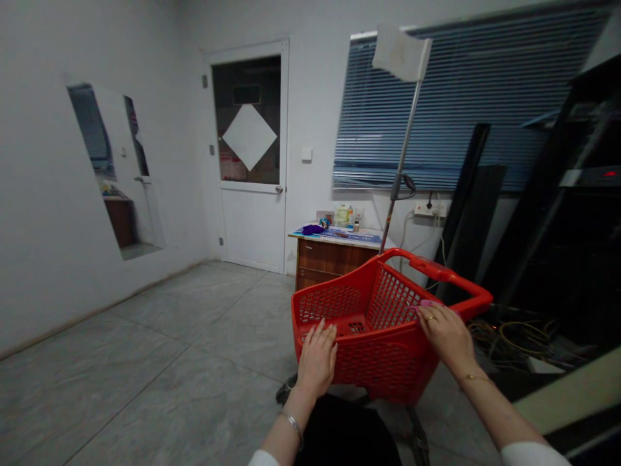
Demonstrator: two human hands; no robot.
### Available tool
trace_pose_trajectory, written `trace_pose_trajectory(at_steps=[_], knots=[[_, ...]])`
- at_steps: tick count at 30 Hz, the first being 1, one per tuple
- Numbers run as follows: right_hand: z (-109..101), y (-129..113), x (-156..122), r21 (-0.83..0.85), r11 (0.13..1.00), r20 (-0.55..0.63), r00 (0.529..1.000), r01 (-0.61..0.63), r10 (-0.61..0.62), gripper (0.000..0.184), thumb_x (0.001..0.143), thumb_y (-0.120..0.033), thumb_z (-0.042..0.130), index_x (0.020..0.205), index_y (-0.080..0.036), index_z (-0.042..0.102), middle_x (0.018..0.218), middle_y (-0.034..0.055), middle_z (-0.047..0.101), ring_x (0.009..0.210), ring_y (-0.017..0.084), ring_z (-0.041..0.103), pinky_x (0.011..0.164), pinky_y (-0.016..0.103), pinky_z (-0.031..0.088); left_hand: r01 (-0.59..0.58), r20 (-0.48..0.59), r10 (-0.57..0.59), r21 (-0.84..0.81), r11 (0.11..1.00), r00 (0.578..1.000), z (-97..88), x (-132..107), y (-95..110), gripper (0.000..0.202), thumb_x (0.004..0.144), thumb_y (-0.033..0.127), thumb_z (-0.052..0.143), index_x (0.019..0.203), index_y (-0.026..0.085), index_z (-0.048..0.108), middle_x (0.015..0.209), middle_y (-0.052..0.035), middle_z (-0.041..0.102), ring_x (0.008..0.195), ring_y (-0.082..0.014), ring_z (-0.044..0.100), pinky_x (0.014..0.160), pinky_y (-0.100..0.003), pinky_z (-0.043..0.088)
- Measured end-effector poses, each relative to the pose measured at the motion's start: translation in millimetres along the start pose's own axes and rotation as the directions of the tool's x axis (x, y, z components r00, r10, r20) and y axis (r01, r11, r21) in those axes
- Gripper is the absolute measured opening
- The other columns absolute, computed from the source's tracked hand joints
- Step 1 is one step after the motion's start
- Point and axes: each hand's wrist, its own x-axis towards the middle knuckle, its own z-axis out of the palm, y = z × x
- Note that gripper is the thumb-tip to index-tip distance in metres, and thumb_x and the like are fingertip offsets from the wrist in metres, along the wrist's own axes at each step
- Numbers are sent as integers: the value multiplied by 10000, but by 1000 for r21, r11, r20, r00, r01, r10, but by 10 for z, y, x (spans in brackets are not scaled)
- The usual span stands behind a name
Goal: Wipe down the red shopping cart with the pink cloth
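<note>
Right hand (447, 338) pinched a pink cloth (429, 303) on the cart (376, 366) beneath; my left hand (316, 362) rested, loosely spread, on its rim (376, 336). How much was finished or left, my feed didn't show.

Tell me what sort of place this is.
Perhaps a storeroom or back office, though I can't be certain: a red shopping cart is parked indoors, a wooden drawer cabinet stands beyond it, and loose cables lie tangled at the right.
</note>
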Motion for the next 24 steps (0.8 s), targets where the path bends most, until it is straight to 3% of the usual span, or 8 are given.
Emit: trace_pose_trajectory(at_steps=[2, 4, 12, 15, 17, 19, 24], knots=[[-15, 79, 40, -42, 998, -10, 999, -40, 39, 250, 939, -282, 497, 990, -136, 692, 1020, 101, 707, 1028, 212, 600, 965, 357, 426, -9, 2, 9, -1, 1000, 1000, 2, 5, 1, 401, 974, 195, 429, 1372, 200, 482, 1367, -54, 586, 1365, -238, 423, 1105, -490, 402], [-7, -35, 72, -52, 996, -32, 996, -79, 78, 245, 937, -277, 498, 948, -130, 694, 968, 103, 708, 997, 210, 604, 952, 351, 430, -8, 2, 8, -4, 1000, 1000, 2, 9, 1, 406, 970, 185, 429, 1373, 193, 478, 1363, -59, 589, 1367, -242, 420, 1104, -500, 400], [93, -1400, 99, 183, 980, -84, 992, -79, 96, 200, 933, -194, 490, 987, -169, 681, 990, 75, 706, 1014, 200, 598, 983, 364, 406, 11, 11, -10, -21, 1000, 1000, 8, 4, 15, 405, 971, 187, 425, 1373, 183, 476, 1359, -66, 591, 1371, -244, 414, 1111, -507, 391], [88, -1643, 87, 247, 967, -95, 991, -67, 93, 203, 929, -186, 499, 1030, -174, 675, 1024, 72, 705, 1027, 196, 596, 1002, 368, 392, 17, 21, -16, -17, 1000, 1000, 7, 0, 8, 399, 971, 192, 430, 1366, 185, 482, 1360, -62, 590, 1375, -235, 408, 1111, -491, 397], [85, -1599, 71, 267, 963, -78, 995, -39, 62, 211, 930, -189, 501, 1055, -180, 671, 1050, 68, 702, 1047, 193, 589, 1013, 367, 382, 14, 23, -13, -12, 1000, 1000, 2, -2, -1, 401, 968, 187, 434, 1367, 192, 482, 1364, -58, 588, 1376, -229, 408, 1109, -481, 402], [88, -1401, 52, 264, 965, -53, 998, -7, 22, 222, 935, -192, 488, 1063, -187, 669, 1069, 65, 699, 1063, 187, 584, 1017, 361, 373, 4, 25, -4, -12, 1000, 1000, -6, -4, -11, 405, 969, 182, 431, 1370, 196, 480, 1367, -55, 585, 1374, -229, 411, 1108, -479, 404], [89, -515, 51, 120, 993, 2, 1000, -3, 3, 237, 943, -239, 462, 984, -171, 685, 1007, 83, 705, 996, 189, 597, 964, 351, 392, -14, 23, 14, -28, 1000, 1000, -27, -5, -4, 414, 980, 194, 409, 1390, 202, 462, 1381, -57, 573, 1374, -240, 410, 1103, -493, 405]])
